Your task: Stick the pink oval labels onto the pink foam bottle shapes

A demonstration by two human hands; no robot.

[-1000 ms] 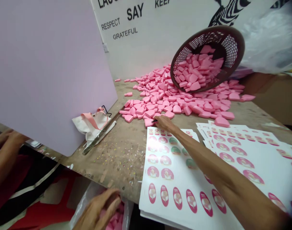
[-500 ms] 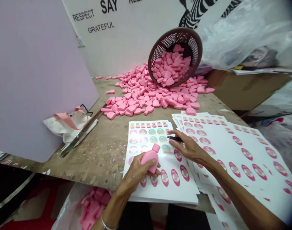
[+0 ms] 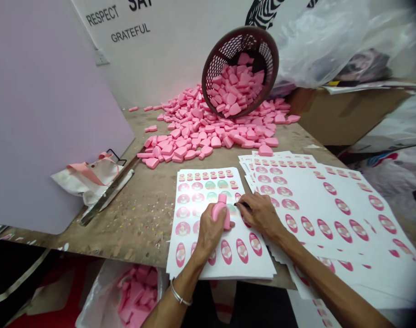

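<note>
My left hand is wrapped round a small pink bottle with its cap end up. Below the bottle lies a stack of sticker sheets, printed with pink ovals, a few green rounded labels and a row of small labels along the top. In my right hand the fingers pinch a slim black pointed tool, mostly covered by them. Its tip is close to the stickers at the right side of the top sheet, just right of the bottle. Whether it touches a sticker I cannot tell.
Loose pink bottles are heaped at the back, spilling from a tipped brown basket. More sticker sheets fan out at right beside a cardboard box. A lined bin with pink bottles stands below the table's front edge.
My left hand has turned the bottle more upright and brought it a little right and up. My right hand has lowered the tool towards the stickers. The whole view has shifted slightly.
</note>
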